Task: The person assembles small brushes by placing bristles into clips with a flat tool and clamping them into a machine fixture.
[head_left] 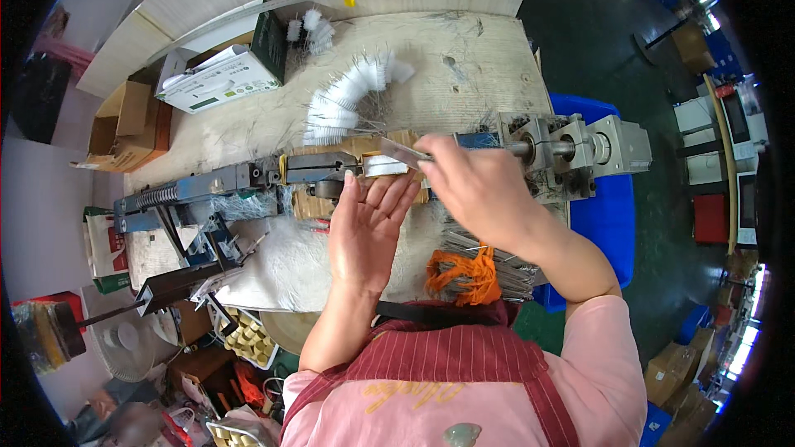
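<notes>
My left hand point(364, 228) is held flat and palm up, fingers apart, just in front of a long metal machine point(273, 174) that spans the wooden bench. It holds nothing. My right hand point(476, 186) is closed around a thin flat metal tool point(397, 151), whose tip points left toward the machine's middle clamp. Behind the machine lies a row of white bristle brushes point(344, 99). Near my right forearm sits a bundle of wires tied with orange cord point(468, 273).
A motor and gearbox block point(580, 149) forms the machine's right end, above a blue crate point(609, 215). Cardboard boxes point(224, 70) stand at the bench's far left. A fan point(120, 348) and a tray of small cylinders point(248, 339) sit below left.
</notes>
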Demonstrator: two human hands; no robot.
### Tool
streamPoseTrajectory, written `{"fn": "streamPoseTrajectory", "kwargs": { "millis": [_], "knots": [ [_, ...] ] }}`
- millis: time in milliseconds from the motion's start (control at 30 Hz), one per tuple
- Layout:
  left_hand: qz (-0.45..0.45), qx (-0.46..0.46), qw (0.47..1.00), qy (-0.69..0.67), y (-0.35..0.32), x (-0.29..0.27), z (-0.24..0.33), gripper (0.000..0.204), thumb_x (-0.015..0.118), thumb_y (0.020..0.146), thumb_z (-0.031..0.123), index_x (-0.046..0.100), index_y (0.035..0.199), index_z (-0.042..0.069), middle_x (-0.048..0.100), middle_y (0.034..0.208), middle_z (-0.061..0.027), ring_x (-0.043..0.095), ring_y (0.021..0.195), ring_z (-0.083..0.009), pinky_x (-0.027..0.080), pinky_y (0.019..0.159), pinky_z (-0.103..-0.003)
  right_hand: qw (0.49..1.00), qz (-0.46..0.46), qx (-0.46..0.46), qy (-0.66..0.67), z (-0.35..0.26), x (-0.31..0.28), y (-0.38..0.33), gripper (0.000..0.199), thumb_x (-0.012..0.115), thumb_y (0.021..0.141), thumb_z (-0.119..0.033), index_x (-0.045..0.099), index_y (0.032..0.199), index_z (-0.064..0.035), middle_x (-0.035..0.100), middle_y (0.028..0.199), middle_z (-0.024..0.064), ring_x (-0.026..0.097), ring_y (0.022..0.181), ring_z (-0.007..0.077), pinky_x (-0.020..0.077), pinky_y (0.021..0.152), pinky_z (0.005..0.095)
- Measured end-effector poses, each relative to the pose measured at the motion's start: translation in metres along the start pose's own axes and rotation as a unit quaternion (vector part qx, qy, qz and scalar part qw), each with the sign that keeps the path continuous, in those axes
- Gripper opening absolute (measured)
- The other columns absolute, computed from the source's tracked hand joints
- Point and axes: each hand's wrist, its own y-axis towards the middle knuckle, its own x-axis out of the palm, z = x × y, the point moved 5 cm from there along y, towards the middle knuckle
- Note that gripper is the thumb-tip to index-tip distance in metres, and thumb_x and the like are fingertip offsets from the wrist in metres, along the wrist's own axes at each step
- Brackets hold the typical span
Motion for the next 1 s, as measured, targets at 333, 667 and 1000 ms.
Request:
{"fn": "streamPoseTrajectory", "kwargs": {
  "millis": [333,667,1000],
  "knots": [
    [-0.020,-0.037,0.999,-0.012,-0.001,0.001,0.009,0.045,0.043,0.101,0.040,0.046,0.114,-0.003,0.050,0.129,-0.0236,0.047,0.126,-0.0334,0.035,0.110,-0.044,0.974,-0.135,-0.065,-0.170,-0.027,0.016,0.004,0.042,0.061,0.074,-0.008,0.057,0.112,0.0091,0.062,0.071,0.0109,0.067,0.060,0.0220,0.0526,0.048,0.0316],
    [-0.002,-0.010,0.997,0.077,-0.002,0.002,-0.013,0.041,0.051,0.098,0.015,0.039,0.131,-0.006,0.048,0.134,-0.0172,0.046,0.129,-0.0283,0.039,0.108,-0.042,0.989,-0.091,-0.020,-0.117,-0.014,-0.003,-0.002,0.044,0.059,0.077,-0.001,0.051,0.119,0.0084,0.065,0.082,0.0138,0.067,0.067,0.0263,0.0536,0.055,0.0338],
    [-0.031,-0.061,0.959,0.274,-0.053,-0.047,-0.021,0.036,0.050,0.100,0.018,0.048,0.123,-0.010,0.057,0.126,-0.0230,0.056,0.119,-0.0243,0.051,0.093,-0.037,0.927,-0.234,0.031,0.291,-0.002,0.024,-0.057,0.030,0.057,0.091,-0.005,0.045,0.117,0.0043,0.058,0.103,0.0208,0.059,0.103,0.0359,0.0484,0.087,0.0405]
  ]
}}
